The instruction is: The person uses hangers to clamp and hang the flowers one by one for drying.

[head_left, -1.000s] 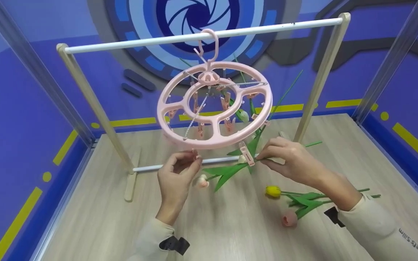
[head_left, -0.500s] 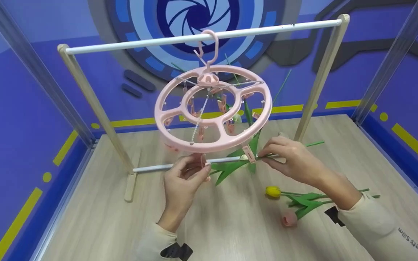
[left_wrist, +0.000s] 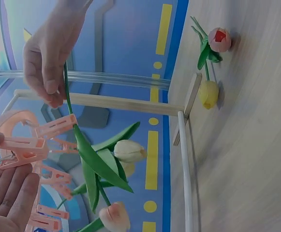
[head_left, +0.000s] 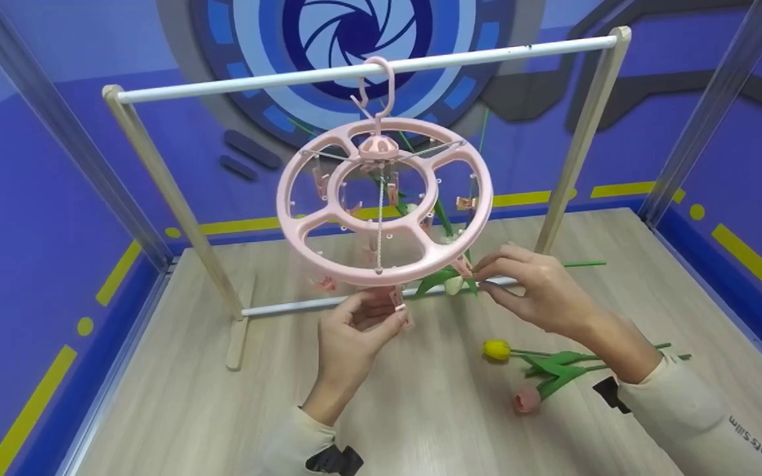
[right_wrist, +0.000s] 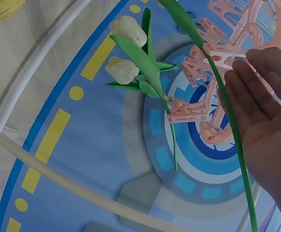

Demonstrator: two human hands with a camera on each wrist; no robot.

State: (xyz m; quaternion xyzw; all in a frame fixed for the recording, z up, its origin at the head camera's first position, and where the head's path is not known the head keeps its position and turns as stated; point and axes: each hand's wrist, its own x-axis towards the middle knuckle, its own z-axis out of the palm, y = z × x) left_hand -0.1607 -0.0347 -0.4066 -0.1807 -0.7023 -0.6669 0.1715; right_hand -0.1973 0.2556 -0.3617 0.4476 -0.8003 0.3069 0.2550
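Observation:
My left hand (head_left: 354, 340) pinches a pink clothespin (left_wrist: 26, 146) on the near rim of a round pink clip hanger (head_left: 301, 248). No flower is in that clothespin's jaws. Beside it, another clothespin (left_wrist: 57, 126) is clipped onto a tulip's green stem (right_wrist: 233, 125). That tulip's pale pink bloom (left_wrist: 115, 216) hangs low, hidden behind my left hand in the head view. My right hand (head_left: 540, 287) has loosely bent fingers, their tips right by the clipped stem and clothespin. White tulips (right_wrist: 128, 31) hang from other clothespins farther back.
The hanger hooks over the white top bar (head_left: 235, 80) of a wooden-legged rack, with a lower bar (head_left: 295, 306) behind my hands. A yellow tulip (head_left: 497, 350) and a pink tulip (head_left: 527, 400) lie on the table at front right. Blue printed walls enclose the table.
The hanger has turned, its near rim swinging right, as my left hand moves right with its clothespin. The clipped stem has shifted right past my right hand, which stays nearly in place.

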